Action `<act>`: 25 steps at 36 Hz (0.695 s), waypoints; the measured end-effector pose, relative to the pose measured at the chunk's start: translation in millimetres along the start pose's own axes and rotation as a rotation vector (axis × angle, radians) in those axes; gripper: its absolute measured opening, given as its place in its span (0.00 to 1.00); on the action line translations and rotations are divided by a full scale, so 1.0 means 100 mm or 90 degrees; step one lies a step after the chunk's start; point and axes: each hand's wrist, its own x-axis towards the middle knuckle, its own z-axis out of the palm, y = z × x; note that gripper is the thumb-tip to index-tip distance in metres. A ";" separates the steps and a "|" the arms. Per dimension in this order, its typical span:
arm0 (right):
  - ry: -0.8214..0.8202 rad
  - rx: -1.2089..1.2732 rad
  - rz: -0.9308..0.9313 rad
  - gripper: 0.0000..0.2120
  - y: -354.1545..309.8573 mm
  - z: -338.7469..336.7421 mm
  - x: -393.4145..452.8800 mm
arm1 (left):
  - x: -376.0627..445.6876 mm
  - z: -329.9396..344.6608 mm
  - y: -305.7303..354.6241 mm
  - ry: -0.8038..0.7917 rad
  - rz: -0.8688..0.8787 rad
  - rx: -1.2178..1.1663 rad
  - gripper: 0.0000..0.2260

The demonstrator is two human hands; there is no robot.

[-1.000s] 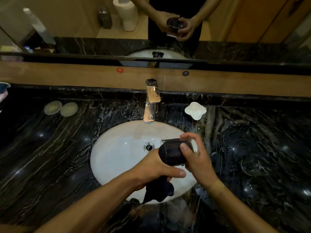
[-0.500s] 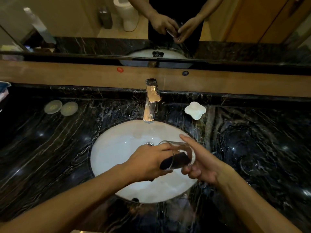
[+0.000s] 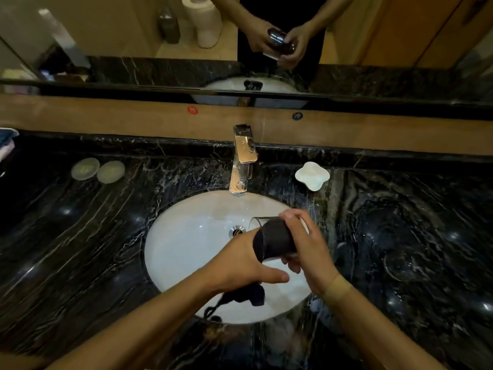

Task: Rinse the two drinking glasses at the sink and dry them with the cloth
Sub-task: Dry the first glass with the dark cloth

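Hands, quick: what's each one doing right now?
Left hand: grips the dark cloth stuffed in the glass.
Right hand: grips the glass.

A: What is the person wearing on the arms?

B: Nothing that shows. Both forearms are bare up to the frame edge, with no sleeve in sight.

A: Anything at the wrists?

B: The right hand has a paler band round its wrist. The left hand has no ring, watch or strap.

A: And the mirror?

B: It shows a dark, short-sleeved top.

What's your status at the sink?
Right hand grips clear drinking glass. Left hand holds dark cloth stuffed inside it. Second glass on counter. Nothing blocking.
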 end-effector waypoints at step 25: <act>-0.087 0.198 -0.023 0.16 0.28 0.05 0.08 | 0.06 0.00 -0.14 0.073 -0.003 0.210 0.19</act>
